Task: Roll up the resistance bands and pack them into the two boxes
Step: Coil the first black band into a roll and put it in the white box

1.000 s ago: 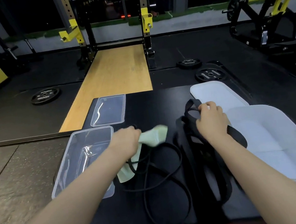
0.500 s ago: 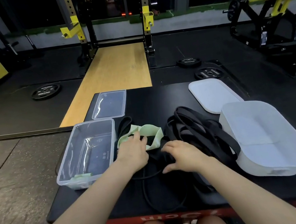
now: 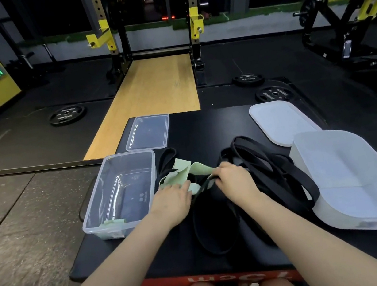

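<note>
A light green resistance band (image 3: 182,172) lies crumpled on the black mat (image 3: 205,128) between the two boxes. My left hand (image 3: 174,202) rests flat on its near left part. My right hand (image 3: 234,181) curls its fingers round the band's right end, where a black band crosses under it. Several black bands (image 3: 272,166) are piled to the right, and one loop (image 3: 218,234) trails toward me. The clear box (image 3: 103,196) stands on the left with a bit of green band (image 3: 113,223) at its near end. The white box (image 3: 361,179) stands on the right.
The clear lid (image 3: 147,132) lies behind the clear box, and the white lid (image 3: 280,121) lies behind the white box. Weight plates (image 3: 67,115) lie on the gym floor, with a squat rack (image 3: 193,25) behind. My knees show below the mat's red front edge.
My right hand has left the black bands and moved up and left to take the green band's right end. My left hand has slid slightly toward me along the green band.
</note>
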Demonstrator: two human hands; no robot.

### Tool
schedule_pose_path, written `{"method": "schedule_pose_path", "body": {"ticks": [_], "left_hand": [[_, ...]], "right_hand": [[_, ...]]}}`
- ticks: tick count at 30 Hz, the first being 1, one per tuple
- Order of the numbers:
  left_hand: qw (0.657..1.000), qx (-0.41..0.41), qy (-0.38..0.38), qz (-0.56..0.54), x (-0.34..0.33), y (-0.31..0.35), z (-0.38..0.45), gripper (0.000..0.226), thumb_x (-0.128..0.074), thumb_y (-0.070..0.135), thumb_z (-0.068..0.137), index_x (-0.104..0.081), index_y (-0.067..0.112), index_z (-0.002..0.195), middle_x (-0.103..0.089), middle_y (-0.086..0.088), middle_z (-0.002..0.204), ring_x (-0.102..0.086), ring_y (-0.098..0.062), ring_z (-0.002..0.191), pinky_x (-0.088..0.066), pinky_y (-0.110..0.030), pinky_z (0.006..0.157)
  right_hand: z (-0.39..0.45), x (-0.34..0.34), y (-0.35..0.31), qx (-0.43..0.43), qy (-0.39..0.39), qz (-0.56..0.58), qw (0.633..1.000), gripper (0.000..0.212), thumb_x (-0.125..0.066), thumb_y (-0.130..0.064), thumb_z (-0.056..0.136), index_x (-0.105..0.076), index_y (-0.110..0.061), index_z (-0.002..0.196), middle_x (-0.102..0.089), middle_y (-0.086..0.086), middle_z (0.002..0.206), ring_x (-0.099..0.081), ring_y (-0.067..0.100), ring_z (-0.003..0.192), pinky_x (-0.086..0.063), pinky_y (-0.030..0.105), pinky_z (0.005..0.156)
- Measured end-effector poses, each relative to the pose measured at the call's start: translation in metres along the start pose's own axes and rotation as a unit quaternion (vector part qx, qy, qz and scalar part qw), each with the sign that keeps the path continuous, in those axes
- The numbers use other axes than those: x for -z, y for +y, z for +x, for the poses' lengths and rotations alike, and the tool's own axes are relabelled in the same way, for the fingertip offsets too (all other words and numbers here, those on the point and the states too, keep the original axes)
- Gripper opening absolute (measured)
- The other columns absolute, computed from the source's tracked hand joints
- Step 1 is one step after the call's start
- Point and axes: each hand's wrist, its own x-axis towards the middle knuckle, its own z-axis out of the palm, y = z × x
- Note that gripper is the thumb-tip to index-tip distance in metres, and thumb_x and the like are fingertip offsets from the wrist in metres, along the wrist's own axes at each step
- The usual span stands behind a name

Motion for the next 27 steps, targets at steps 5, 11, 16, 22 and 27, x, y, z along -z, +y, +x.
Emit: {"method": "schedule_pose_path", "body": {"ticks": [5,11,16,22,27], "left_hand": [[0.993,0.031,0.068,-0.096,0.006,-0.001,0.007,0.047,-0.019,0.039,0.101,-0.021,0.024,0.145,-0.057,-0.002,0.128,-0.058,-0.029,0.106,-0.042,-0.034,0.075],[0.967,0.069,0.159,-0.187,0.023,-0.012,0.010,0.056,-0.019,0.039,0.101,-0.006,0.017,0.151,-0.024,0.000,0.154,-0.047,-0.024,0.125,-0.046,-0.036,0.084],[0.954,0.092,0.195,-0.208,0.018,-0.027,0.017,0.074,-0.037,0.041,0.097,0.006,0.013,0.150,-0.005,-0.007,0.159,-0.018,-0.023,0.144,-0.033,-0.039,0.110],[0.994,0.070,0.071,-0.044,-0.002,-0.030,0.016,0.064,-0.032,0.028,0.099,0.008,0.025,0.150,0.006,-0.009,0.159,-0.002,-0.026,0.146,-0.015,-0.041,0.116],[0.998,0.063,-0.007,-0.003,-0.004,-0.025,0.019,0.063,-0.034,0.019,0.097,0.000,0.020,0.151,0.006,-0.005,0.159,0.004,-0.024,0.146,-0.007,-0.045,0.118]], "right_hand": [[0.033,0.020,-0.024,0.026,0.099,0.092,0.991,0.028,-0.046,-0.015,0.093,-0.063,-0.016,0.115,-0.058,0.003,0.112,-0.059,0.029,0.096,-0.041,0.034,0.082],[0.057,0.041,-0.055,0.124,0.216,0.202,0.947,0.022,-0.054,-0.006,0.090,-0.069,-0.008,0.105,-0.063,0.002,0.105,-0.063,0.021,0.086,-0.051,0.038,0.079],[0.062,0.031,-0.069,0.118,0.148,0.372,0.909,0.029,-0.051,0.007,0.086,-0.068,-0.007,0.103,-0.058,-0.002,0.105,-0.056,0.010,0.097,-0.044,0.013,0.085],[0.050,-0.017,-0.041,0.055,-0.029,0.318,0.946,0.054,-0.046,0.004,0.091,-0.043,-0.015,0.141,-0.040,0.000,0.148,-0.039,0.012,0.132,-0.025,0.017,0.111],[0.042,-0.022,-0.008,-0.087,0.099,0.278,0.952,0.044,-0.047,-0.023,0.098,-0.043,-0.011,0.140,-0.038,0.005,0.146,-0.037,0.022,0.134,-0.030,0.030,0.110]]}}
